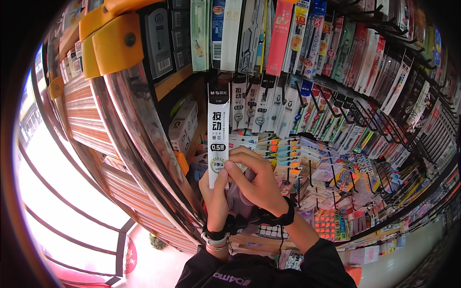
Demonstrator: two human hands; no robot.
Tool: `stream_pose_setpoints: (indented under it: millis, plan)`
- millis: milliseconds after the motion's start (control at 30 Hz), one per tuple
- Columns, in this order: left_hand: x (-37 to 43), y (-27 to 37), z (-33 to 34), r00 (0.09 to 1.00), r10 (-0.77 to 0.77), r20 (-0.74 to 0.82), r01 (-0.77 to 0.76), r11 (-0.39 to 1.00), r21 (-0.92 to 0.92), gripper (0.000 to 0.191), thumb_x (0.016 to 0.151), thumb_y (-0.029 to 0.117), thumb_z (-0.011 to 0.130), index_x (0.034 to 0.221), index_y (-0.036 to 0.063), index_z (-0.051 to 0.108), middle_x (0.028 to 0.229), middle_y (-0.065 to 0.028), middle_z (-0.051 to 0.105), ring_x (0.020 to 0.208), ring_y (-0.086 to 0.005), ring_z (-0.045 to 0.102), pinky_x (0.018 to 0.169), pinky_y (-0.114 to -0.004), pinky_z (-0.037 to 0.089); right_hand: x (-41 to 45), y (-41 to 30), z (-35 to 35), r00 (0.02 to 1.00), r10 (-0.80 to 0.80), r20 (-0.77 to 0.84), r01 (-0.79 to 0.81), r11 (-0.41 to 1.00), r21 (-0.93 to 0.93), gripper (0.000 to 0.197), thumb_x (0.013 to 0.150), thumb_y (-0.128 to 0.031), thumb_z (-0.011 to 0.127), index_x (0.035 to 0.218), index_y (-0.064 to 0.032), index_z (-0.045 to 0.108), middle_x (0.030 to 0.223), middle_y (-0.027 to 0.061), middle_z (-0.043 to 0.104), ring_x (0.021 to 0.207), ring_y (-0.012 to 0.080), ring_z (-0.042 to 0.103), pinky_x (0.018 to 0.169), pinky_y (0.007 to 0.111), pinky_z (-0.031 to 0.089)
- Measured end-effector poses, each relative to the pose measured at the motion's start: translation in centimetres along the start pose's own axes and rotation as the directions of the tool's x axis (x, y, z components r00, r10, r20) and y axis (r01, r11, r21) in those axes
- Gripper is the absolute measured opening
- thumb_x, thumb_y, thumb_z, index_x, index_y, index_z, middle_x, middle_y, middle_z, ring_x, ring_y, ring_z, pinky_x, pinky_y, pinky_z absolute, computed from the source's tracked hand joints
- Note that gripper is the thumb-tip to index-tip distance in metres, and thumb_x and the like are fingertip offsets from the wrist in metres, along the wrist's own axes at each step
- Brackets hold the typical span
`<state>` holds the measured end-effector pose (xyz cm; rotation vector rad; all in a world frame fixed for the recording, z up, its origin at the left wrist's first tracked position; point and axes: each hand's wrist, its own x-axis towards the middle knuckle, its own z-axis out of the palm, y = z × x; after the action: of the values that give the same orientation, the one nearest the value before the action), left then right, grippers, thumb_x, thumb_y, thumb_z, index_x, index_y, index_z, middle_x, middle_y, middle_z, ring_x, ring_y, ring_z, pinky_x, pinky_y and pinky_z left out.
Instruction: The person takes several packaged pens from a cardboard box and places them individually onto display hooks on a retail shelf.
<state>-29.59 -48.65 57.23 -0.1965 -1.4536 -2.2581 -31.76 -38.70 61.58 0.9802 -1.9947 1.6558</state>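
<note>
A slim white M&G pen refill packet (218,133) with a black top stands upright before me, its printed face towards the camera. My left hand (215,201) pinches its lower end, the thumb lying on the front. From the right, my right hand (257,176) also holds the packet, thumb and forefinger at its lower right edge. Behind the packet's top, similar white refill packets (238,102) hang on hooks. Most of my left fingers are hidden behind the packet.
Pens in sleeves (277,39) hang in rows above. Black display hooks (333,172) jut out among carded stationery (345,176) on the right. A chrome post (144,118) with orange fittings (117,39) rises close on the left. White boxes (183,126) sit on a wooden shelf behind it.
</note>
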Motion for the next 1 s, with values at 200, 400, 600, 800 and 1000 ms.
stream_pose_setpoints:
  millis: [200, 400, 600, 800, 1000]
  plan:
    - [0.7, -0.7, 0.2, 1.000, -0.008, 0.003, 0.008, 1.000, -0.009, 0.024, 0.083, 0.015, 0.047, 0.096, -0.0047, 0.051, 0.080, -0.0012, 0.052, 0.071, -0.0058, 0.046, 0.063, -0.018, 0.035, 0.1, 0.9, -0.1, 0.999, 0.035, -0.011, -0.035, 0.999, 0.002, 0.009, 0.081, -0.003, 0.052, 0.083, 0.0052, 0.055, 0.079, 0.0071, 0.056, 0.069, 0.0122, 0.051, 0.062, 0.023, 0.039]
    - [1.5, -2.0, 0.2, 0.996, -0.092, 0.019, 0.092, 0.995, -0.036, 0.026, 0.087, 0.020, 0.045, 0.096, -0.0031, 0.051, 0.081, -0.0011, 0.052, 0.073, -0.0054, 0.046, 0.065, -0.019, 0.036, 0.4, 2.3, -0.2, 0.996, 0.072, -0.051, -0.068, 0.996, 0.064, 0.012, 0.080, -0.007, 0.054, 0.082, 0.0052, 0.054, 0.076, 0.0097, 0.055, 0.062, 0.0147, 0.052, 0.055, 0.023, 0.039]
    - [3.1, -3.7, 0.5, 0.990, -0.128, 0.052, 0.135, 0.970, -0.201, 0.036, 0.092, 0.026, 0.035, 0.111, -0.0037, 0.046, 0.108, -0.0079, 0.051, 0.098, -0.0135, 0.048, 0.087, -0.024, 0.034, 2.2, 4.2, 0.0, 0.957, 0.034, -0.289, -0.052, 0.997, -0.056, 0.012, 0.078, -0.006, 0.053, 0.080, 0.0060, 0.055, 0.072, 0.0128, 0.057, 0.063, 0.0210, 0.055, 0.058, 0.027, 0.041]
    - [2.5, -2.8, 0.9, 0.997, 0.078, 0.022, -0.074, 0.986, -0.149, 0.041, 0.090, 0.017, 0.038, 0.125, -0.0014, 0.032, 0.118, -0.0128, 0.042, 0.105, -0.0161, 0.042, 0.092, -0.026, 0.028, 3.7, 5.7, 0.2, 0.936, 0.030, -0.352, -0.087, 0.985, -0.149, 0.014, 0.079, -0.008, 0.054, 0.079, 0.0060, 0.057, 0.072, 0.0134, 0.059, 0.067, 0.0187, 0.057, 0.063, 0.025, 0.042]
    - [2.9, -2.7, 0.6, 0.983, 0.087, 0.162, -0.109, 0.986, 0.129, 0.043, 0.088, 0.012, 0.040, 0.128, 0.0018, 0.031, 0.134, -0.0129, 0.027, 0.122, -0.0225, 0.029, 0.100, -0.030, 0.020, 5.7, 7.7, 0.3, 0.919, -0.023, -0.393, -0.055, 0.981, -0.187, 0.018, 0.079, -0.011, 0.054, 0.079, 0.0069, 0.058, 0.072, 0.0158, 0.060, 0.067, 0.0216, 0.059, 0.062, 0.028, 0.043]
